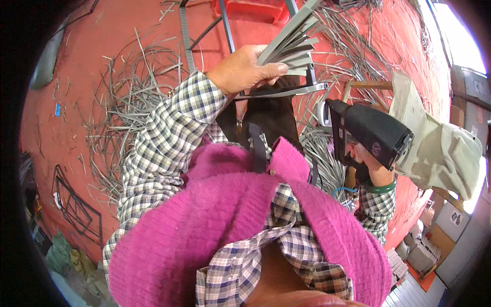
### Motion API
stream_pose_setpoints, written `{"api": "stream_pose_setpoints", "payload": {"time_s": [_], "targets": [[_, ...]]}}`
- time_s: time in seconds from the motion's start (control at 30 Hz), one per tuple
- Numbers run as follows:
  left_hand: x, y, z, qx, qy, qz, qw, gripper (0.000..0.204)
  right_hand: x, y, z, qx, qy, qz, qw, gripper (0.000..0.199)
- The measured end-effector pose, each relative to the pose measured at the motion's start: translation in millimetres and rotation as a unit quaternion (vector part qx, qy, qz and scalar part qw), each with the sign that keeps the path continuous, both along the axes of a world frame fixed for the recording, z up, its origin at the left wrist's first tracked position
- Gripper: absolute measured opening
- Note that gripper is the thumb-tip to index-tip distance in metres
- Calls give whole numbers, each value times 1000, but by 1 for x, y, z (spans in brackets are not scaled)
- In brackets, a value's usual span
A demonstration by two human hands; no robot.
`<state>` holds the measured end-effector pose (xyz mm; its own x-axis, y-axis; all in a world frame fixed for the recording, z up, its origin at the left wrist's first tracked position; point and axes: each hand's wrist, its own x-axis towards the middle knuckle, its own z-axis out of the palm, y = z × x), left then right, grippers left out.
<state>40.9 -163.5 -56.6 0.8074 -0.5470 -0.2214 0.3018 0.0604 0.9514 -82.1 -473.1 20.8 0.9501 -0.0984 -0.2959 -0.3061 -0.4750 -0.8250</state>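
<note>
My left hand [245, 69] is closed around a fanned bundle of flat grey strips [290, 45], thumb pressed on top. Just below that hand, a dark metal frame [294, 92] with a strip along its bar crosses above my lap. On the right, my right hand [369, 161] grips a black staple gun [373, 130] by its handle; the tool's body hides most of the fingers. Its nose points toward the frame but stays apart from it.
Loose grey strips [128, 94] lie tangled on the red floor [76, 133], with a thick bunch [327, 146] beside my right leg. A cloth-draped seat [434, 138] stands at the right. Dark metal frames [76, 207] rest at the left, and a red plastic item [255, 10] at the far edge.
</note>
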Motion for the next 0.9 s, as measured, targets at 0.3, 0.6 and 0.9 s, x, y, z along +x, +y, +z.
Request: {"api": "stream_pose_setpoints", "payload": {"time_s": [0.3,0.6,0.9], "targets": [[-3,-11,-12,-62,115,-28,991,24,1,1,7,-80,7,19,997,40],[-11,-18,-21,-89,136,-3,987,20,9,7,17,-113,26,61,991,35],[-9,-15,-7,-50,127,-16,991,28,36,-89,29,-365,-96,-56,924,25]]}}
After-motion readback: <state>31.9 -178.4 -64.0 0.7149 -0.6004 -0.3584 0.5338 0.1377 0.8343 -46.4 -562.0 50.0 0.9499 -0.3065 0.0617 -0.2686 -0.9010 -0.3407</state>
